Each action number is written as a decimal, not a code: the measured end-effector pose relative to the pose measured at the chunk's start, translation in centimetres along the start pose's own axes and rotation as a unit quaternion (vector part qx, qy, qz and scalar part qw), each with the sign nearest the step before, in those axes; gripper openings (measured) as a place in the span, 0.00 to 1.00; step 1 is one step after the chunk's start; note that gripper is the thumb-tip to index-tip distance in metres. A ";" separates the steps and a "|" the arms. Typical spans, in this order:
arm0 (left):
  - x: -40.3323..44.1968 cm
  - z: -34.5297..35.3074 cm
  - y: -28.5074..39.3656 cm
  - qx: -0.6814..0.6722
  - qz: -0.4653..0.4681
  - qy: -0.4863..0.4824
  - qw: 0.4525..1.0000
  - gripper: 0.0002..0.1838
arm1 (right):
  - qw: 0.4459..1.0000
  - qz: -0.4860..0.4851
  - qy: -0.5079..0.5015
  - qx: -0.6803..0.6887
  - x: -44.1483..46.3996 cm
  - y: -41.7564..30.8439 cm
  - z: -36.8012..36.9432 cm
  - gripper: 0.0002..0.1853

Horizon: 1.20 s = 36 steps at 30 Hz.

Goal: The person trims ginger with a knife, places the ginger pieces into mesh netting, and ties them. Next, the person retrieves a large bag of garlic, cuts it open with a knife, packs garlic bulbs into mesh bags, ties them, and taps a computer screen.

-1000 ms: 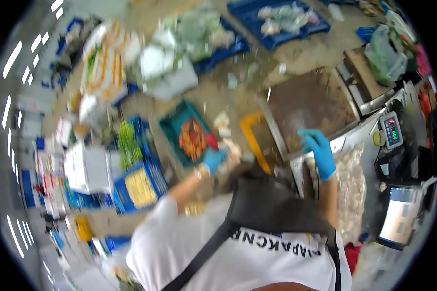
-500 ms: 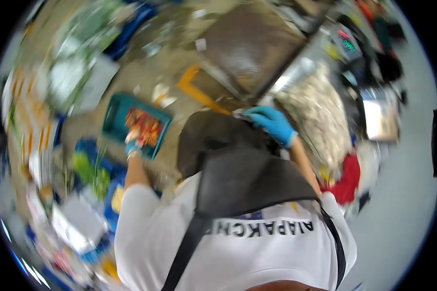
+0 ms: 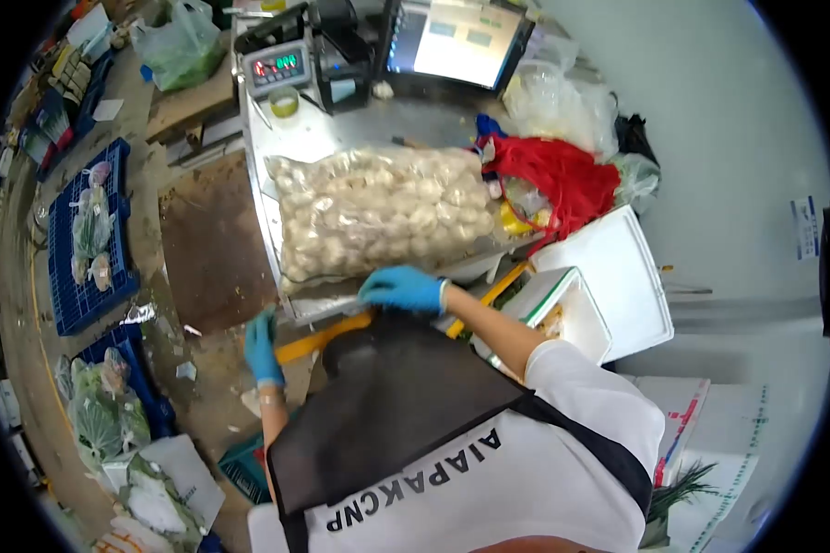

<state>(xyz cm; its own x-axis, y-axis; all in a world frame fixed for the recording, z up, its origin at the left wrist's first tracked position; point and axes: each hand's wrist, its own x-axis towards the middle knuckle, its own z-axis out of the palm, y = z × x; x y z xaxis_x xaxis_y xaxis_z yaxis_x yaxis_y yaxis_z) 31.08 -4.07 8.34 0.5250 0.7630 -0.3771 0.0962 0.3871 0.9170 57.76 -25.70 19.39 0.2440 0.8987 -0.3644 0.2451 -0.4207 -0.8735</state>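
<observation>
My left hand (image 3: 262, 347), in a blue glove, is raised beside the near left corner of the steel table (image 3: 260, 129). Its fingers stretch upward, with nothing visible in them. At the table's near edge is my right hand (image 3: 403, 289), also blue-gloved. Its fingers lie extended by the lower side of a large clear plastic bag (image 3: 387, 207) full of pale, roundish pieces. I cannot tell whether the fingertips touch the bag. A dark apron (image 3: 397, 396) covers my front.
On the table stand a scale display (image 3: 278, 66), a tape roll (image 3: 284, 101), a lit monitor (image 3: 456, 41) and a red bag (image 3: 563, 184). An open white foam box (image 3: 576, 323) is at right. Blue pallets (image 3: 69, 295) and a teal crate (image 3: 245, 468) lie on the floor at left.
The view has turned right, towards the table. My left hand has left the teal crate of reddish items and come near the table corner. My right hand is now by the bag's near side.
</observation>
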 end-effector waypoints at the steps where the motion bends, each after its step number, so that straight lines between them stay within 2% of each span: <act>1: 0.6 4.3 3.2 0.062 0.017 -0.025 0.998 0.14 | 1.000 -0.007 0.018 0.020 -1.0 0.7 -2.1 0.17; 2: 0.7 8.7 5.9 0.014 0.073 -0.061 0.995 0.14 | 0.998 -0.014 0.034 0.043 -2.0 1.2 -4.5 0.17; 4: 1.4 15.1 10.5 0.121 0.094 -0.058 0.987 0.14 | 0.990 -0.006 0.089 0.108 -3.7 3.6 -8.7 0.16; 6: 3.0 19.5 12.0 0.132 0.166 -0.021 0.977 0.14 | 0.964 0.064 0.131 0.221 -5.9 4.5 -13.2 0.16; 8: 4.1 22.9 14.0 0.151 0.224 -0.022 0.963 0.13 | 0.951 0.050 0.195 0.233 -7.4 6.7 -17.6 0.16; 10: 4.3 26.1 15.8 0.173 0.221 -0.008 0.960 0.13 | 0.926 0.032 0.254 0.277 -7.9 10.5 -21.6 0.15; 12: 5.5 27.9 15.1 0.187 0.256 -0.082 0.945 0.15 | 0.890 0.055 0.320 0.319 -9.3 14.7 -25.3 0.15; 13: 5.6 29.1 14.8 0.255 0.257 -0.097 0.927 0.15 | 0.870 0.079 0.346 0.343 -9.5 16.5 -26.8 0.14; 16: 5.9 31.0 13.1 0.401 0.273 -0.166 0.859 0.18 | 0.802 0.127 0.446 0.376 -9.8 19.6 -28.9 0.13; 17: 6.7 30.6 11.7 0.455 0.303 -0.196 0.814 0.20 | 0.779 0.139 0.481 0.378 -10.0 20.2 -29.1 0.13; 18: 7.2 30.2 10.1 0.462 0.278 -0.214 0.815 0.22 | 0.768 0.142 0.493 0.384 -10.2 20.6 -29.2 0.13; 20: 7.7 29.6 8.4 0.545 0.247 -0.236 0.766 0.23 | 0.745 0.147 0.516 0.396 -10.3 21.1 -29.2 0.13; 23: 7.8 29.3 7.8 0.531 0.310 -0.228 0.755 0.23 | 0.770 0.148 0.500 0.366 -10.1 22.2 -27.8 0.13; 26: 8.0 29.0 8.0 0.511 0.279 -0.239 0.777 0.23 | 0.786 0.159 0.494 0.337 -9.1 21.1 -26.6 0.16; 27: 7.8 28.8 8.4 0.534 0.288 -0.237 0.759 0.23 | 0.784 0.161 0.505 0.322 -8.5 19.8 -26.5 0.19; 29: 8.3 28.1 8.3 0.563 0.267 -0.234 0.746 0.22 | 0.800 0.121 0.499 0.311 -7.1 17.2 -27.5 0.18; 31: 8.6 27.7 7.9 0.572 0.310 -0.226 0.725 0.22 | 0.805 0.058 0.494 0.325 -4.9 15.0 -29.4 0.14; 32: 8.6 28.0 8.5 0.578 0.302 -0.236 0.721 0.22 | 0.810 0.042 0.501 0.303 -3.3 13.6 -30.6 0.13; 35: 8.3 28.7 9.4 0.567 0.297 -0.201 0.741 0.18 | 0.821 0.006 0.511 0.255 0.9 9.9 -33.1 0.10; 36: 8.2 28.9 9.6 0.568 0.290 -0.192 0.746 0.18 | 0.838 -0.018 0.500 0.216 3.0 11.1 -34.1 0.10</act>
<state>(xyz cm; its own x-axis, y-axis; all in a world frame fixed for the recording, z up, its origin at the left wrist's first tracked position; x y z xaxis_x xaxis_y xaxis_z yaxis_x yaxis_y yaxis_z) 60.72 -9.02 17.84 0.9393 0.3431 -0.0090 0.2989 -0.8049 0.5127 93.21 -31.85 19.62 0.9614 0.2661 -0.0701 -0.0400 -0.1169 -0.9923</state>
